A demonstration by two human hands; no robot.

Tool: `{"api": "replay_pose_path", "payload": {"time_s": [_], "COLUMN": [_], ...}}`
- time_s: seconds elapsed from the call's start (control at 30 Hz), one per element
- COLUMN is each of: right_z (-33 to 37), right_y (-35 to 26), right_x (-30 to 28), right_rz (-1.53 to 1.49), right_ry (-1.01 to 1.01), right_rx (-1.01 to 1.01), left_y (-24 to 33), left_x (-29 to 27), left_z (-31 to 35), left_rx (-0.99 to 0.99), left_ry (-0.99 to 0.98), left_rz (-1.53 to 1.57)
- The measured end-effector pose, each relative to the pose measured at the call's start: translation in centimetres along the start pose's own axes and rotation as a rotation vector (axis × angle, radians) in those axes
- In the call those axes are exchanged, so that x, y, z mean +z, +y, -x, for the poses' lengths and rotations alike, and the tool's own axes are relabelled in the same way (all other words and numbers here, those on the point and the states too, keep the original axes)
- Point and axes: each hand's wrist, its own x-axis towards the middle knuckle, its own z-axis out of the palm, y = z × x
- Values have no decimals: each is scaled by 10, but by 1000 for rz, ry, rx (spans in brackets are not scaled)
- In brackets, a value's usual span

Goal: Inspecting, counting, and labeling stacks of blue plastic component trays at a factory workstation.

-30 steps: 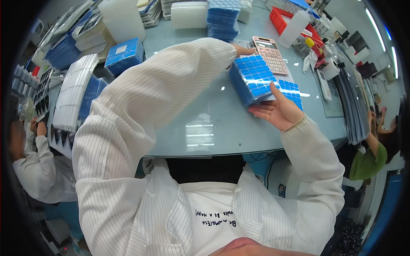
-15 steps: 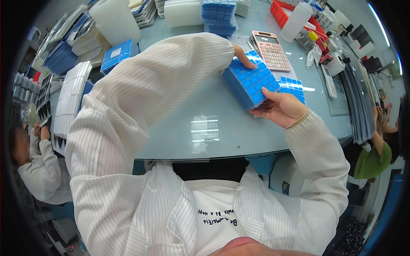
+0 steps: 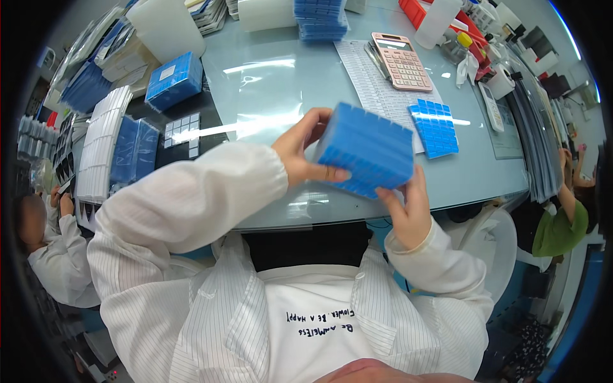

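Between my two hands is a thick stack of blue gridded sheets [image 3: 367,147], held tilted over the near part of the glass-topped table, its layered side facing up. My left hand [image 3: 306,153] grips its left end, thumb along the lower face. At the lower right, my right hand [image 3: 412,210] has thumb and fingers closed on the other end. Some of the fingers are hidden behind the stack. To the right of it lies a separate blue gridded sheet [image 3: 435,129], partly over a printed paper list [image 3: 377,89]. A pink calculator [image 3: 403,64] lies beyond.
At left are a blue wrapped block [image 3: 174,81], white strips [image 3: 105,147] and small grey squares [image 3: 183,133]. Another blue stack [image 3: 319,19] stands at the back. A red basket [image 3: 412,11], a white bottle [image 3: 439,22] and hanging folders [image 3: 533,140] line the right. Co-workers sit on both sides.
The stack has come nearer to me and turned so its layered side shows. My left arm has drawn back from its far reach, uncovering the paper list and items at left.
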Motion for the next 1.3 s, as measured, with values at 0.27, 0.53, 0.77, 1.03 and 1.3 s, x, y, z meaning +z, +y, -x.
{"api": "replay_pose_path", "payload": {"time_s": [0.27, 0.53, 0.77, 1.03, 1.3], "right_z": [14, 8, 9, 10, 10], "right_y": [-8, 8, 14, 22, 19], "right_x": [3, 15, 38, 32, 20], "right_rz": [319, -117, -365, -207, -189], "right_ry": [321, 72, 134, 156, 175], "right_rx": [-304, -241, -286, -280, -161], "left_y": [0, -4, -1, -4, 4], "left_x": [19, 32, 56, 50, 7], "left_z": [13, 26, 33, 34, 22], "left_rx": [-54, 117, 79, 33, 82], "left_ry": [-25, 85, 128, 62, 6], "left_rz": [-235, -360, -132, -175, -346]}}
